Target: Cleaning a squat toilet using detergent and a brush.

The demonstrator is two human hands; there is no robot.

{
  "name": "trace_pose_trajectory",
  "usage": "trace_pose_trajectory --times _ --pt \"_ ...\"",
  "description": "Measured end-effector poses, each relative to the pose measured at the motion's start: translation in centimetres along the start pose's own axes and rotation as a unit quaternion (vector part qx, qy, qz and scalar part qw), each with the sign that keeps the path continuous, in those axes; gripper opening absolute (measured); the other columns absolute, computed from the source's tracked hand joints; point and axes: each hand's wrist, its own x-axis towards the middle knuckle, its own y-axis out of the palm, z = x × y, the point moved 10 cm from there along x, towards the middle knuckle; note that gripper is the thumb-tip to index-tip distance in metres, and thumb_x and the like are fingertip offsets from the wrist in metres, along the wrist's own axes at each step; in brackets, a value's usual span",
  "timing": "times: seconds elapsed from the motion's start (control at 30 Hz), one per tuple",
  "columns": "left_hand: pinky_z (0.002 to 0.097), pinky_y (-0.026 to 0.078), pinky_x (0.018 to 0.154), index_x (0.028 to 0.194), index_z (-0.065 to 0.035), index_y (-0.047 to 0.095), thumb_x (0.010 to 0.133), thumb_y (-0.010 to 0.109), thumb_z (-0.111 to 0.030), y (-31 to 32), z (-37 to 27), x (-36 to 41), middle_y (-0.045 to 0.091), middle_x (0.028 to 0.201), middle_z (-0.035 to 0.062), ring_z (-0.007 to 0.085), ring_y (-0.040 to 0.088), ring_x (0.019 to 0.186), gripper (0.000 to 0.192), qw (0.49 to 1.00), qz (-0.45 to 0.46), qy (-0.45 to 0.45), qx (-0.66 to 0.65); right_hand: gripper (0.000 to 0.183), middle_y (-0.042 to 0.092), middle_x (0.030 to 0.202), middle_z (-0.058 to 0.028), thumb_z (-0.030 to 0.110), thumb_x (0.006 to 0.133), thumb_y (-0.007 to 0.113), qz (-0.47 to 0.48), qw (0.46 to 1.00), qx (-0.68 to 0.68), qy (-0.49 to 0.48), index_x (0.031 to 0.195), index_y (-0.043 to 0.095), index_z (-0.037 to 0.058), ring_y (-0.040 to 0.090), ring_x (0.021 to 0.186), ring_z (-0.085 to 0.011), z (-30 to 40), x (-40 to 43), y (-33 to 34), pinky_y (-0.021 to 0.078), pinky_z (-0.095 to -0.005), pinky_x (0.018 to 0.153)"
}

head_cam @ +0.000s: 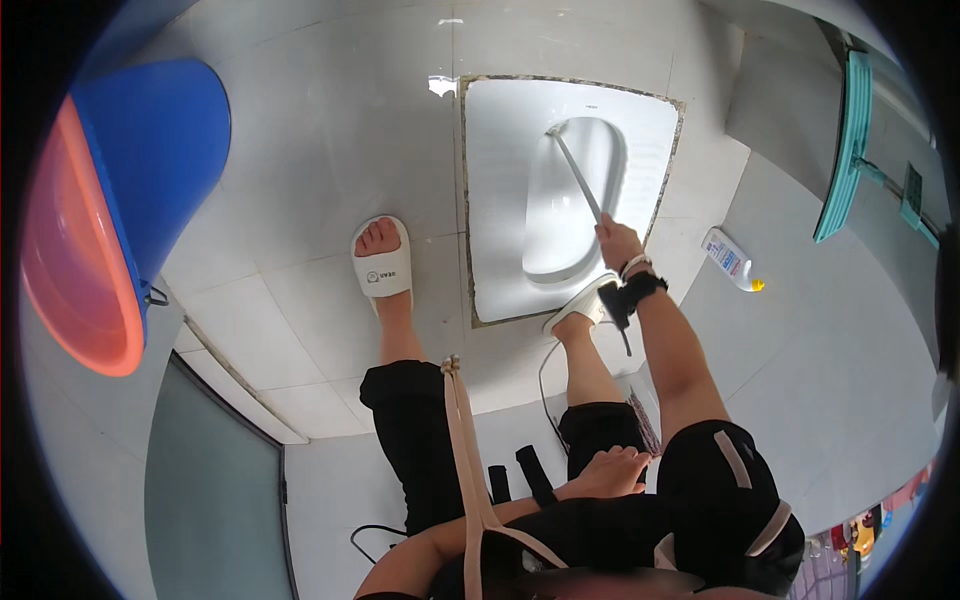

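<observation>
My right hand [620,244] is closed around the long pale handle of a toilet brush [576,171]. The far end of the brush reaches the drain end of a white ceramic squat toilet [491,202], where its head is mostly hidden. Water gleams in the basin below the handle. My left hand [611,472] lies on my right leg near the knee, holding nothing. On the right, a white bottle with a yellow cap [727,259] bears a printed label.
A blue bin [161,127] with an orange basin [90,247] on its top stands left. A teal squeegee mop [847,150] leans at the right wall. My white slippers [390,281] are on the tiled floor [337,150]. A frosted door [214,480] is lower left.
</observation>
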Motion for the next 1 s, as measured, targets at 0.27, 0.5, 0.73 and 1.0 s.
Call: trace_pose_trajectory --times 0.27,0.5,0.73,1.0 --pt "0.0371 0.043 0.072 0.103 -0.0004 0.043 0.067 0.057 -0.017 2.8 0.9 0.9 0.050 0.093 0.0160 0.0312 0.050 0.087 0.042 0.999 0.026 0.027 0.008 0.029 0.057 0.072 -0.0181 0.026 0.081 0.038 -0.006 0.985 0.162 0.053 0.101 0.048 0.0078 0.055 0.071 -0.0340 0.7 -4.8 0.1 0.0420 -0.0416 0.063" --pt "0.0382 0.043 0.072 0.105 -0.0009 0.043 0.069 0.057 -0.023 4.1 2.3 1.5 0.048 0.096 0.0176 0.0320 0.049 0.088 0.044 0.997 0.056 0.016 0.059 0.034 0.058 0.070 -0.0173 0.027 0.080 0.045 -0.081 0.939 0.313 0.121 0.108 0.049 0.0078 0.057 0.070 -0.0291 -1.7 -8.8 1.9 0.0426 -0.0338 0.062" --pt "0.0388 0.042 0.074 0.106 -0.0030 0.043 0.070 0.057 -0.025 2.9 4.7 2.5 0.048 0.097 0.0147 0.0309 0.047 0.091 0.045 0.987 0.054 -0.051 0.146 0.037 0.057 0.072 -0.0179 0.028 0.081 0.040 -0.009 0.979 0.181 0.091 0.115 0.040 0.0142 0.055 0.070 -0.0343 -7.4 -9.9 4.1 0.0435 -0.0395 0.063" --pt "0.0389 0.041 0.074 0.106 -0.0033 0.044 0.070 0.055 -0.027 2.1 7.6 1.7 0.047 0.098 0.0146 0.0307 0.047 0.090 0.044 0.951 0.111 -0.138 0.255 0.040 0.058 0.071 -0.0167 0.032 0.083 0.031 0.144 0.987 0.042 0.059 0.121 0.027 0.0201 0.056 0.067 -0.0350 -12.3 -17.1 9.9 0.0431 -0.0451 0.061"
